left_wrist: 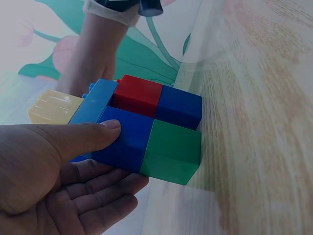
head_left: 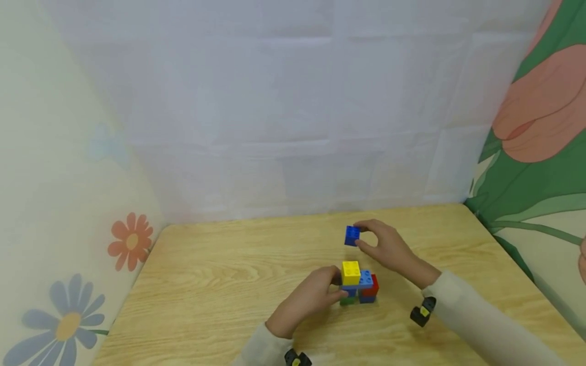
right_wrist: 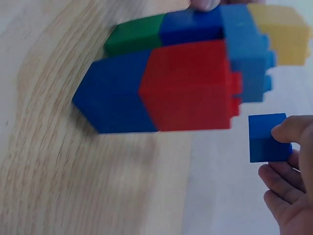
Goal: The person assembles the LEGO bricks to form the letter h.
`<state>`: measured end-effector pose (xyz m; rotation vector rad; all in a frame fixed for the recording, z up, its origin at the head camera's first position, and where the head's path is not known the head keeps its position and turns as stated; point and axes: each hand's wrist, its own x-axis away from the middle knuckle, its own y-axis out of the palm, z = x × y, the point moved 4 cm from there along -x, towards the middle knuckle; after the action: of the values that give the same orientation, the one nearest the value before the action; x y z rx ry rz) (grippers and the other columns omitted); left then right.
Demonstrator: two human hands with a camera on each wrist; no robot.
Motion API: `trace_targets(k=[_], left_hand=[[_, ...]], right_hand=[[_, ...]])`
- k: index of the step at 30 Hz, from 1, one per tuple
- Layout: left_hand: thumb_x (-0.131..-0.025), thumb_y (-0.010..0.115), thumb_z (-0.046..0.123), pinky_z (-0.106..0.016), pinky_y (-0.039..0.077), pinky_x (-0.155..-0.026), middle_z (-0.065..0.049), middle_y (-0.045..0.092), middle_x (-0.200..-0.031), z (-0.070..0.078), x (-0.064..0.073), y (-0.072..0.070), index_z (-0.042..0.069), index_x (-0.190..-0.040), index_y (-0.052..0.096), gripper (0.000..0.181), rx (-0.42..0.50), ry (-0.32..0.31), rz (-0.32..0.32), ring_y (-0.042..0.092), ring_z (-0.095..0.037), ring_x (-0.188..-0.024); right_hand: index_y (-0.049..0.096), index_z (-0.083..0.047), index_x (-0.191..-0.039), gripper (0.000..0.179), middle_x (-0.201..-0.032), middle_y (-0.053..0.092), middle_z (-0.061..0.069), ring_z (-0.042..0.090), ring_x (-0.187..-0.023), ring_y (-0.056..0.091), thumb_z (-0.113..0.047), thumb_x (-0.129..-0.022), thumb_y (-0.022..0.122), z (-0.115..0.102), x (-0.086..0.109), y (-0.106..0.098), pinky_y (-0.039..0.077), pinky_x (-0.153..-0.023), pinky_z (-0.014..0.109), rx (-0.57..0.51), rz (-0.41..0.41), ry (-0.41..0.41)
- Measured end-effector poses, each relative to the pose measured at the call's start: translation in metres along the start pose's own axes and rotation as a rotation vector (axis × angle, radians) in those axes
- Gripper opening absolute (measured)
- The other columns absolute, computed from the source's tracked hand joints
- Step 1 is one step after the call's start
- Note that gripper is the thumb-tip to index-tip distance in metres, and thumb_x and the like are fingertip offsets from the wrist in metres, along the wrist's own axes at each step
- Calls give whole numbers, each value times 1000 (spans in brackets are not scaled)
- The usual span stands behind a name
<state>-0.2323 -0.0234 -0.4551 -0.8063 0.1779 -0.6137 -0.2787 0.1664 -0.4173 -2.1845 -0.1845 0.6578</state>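
A small structure of toy building bricks stands on the table. Its left column has a green brick (left_wrist: 172,149) at the bottom and a dark blue brick (left_wrist: 128,137) above. A red brick (right_wrist: 188,88) on another blue brick (right_wrist: 117,95) forms the right column. Across the left column's top lies a light blue brick (head_left: 365,278), reaching toward the red one, with a yellow brick (head_left: 350,273) on it. My left hand (head_left: 312,292) grips the left column, thumb on its blue brick. Behind and above the structure, my right hand (head_left: 386,245) pinches a loose blue brick (head_left: 352,236) between thumb and fingers.
The wooden table (head_left: 206,284) extends left and right of the bricks. A pale sheet (head_left: 274,127) hangs along the back edge. Flower-patterned walls (head_left: 540,193) flank both sides. Each wrist carries a small black device (head_left: 423,311).
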Motion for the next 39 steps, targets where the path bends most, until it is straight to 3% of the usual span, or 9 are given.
trace_targets(k=[7,19,39], left_hand=[[-91,70,25,-33,53,-87,-3,68,-107,0,0,2,5,-114,63,31,7,-13,-9,64,-16,-99],[-91,70,25,-32,53,-87,-1,68,-107,-1,1,1,6,-114,63,31,14,-1,3,64,-14,-98],[-91,71,25,-29,53,-85,0,68,-105,-2,-2,2,8,-110,64,27,-7,17,-3,64,-13,-97]], right_hand=[[59,-7,-130,43,-119,63,7,25,-107,61,-21,-91,71,-13,16,-14,50,-91,49,-5,59,-50],[58,-15,-132,42,-125,61,0,19,-113,59,-24,-93,68,-37,32,-27,51,-92,45,-38,79,-104],[57,-20,-132,40,-125,59,-8,12,-114,57,-24,-94,67,-60,47,-26,51,-92,43,-140,5,-172]])
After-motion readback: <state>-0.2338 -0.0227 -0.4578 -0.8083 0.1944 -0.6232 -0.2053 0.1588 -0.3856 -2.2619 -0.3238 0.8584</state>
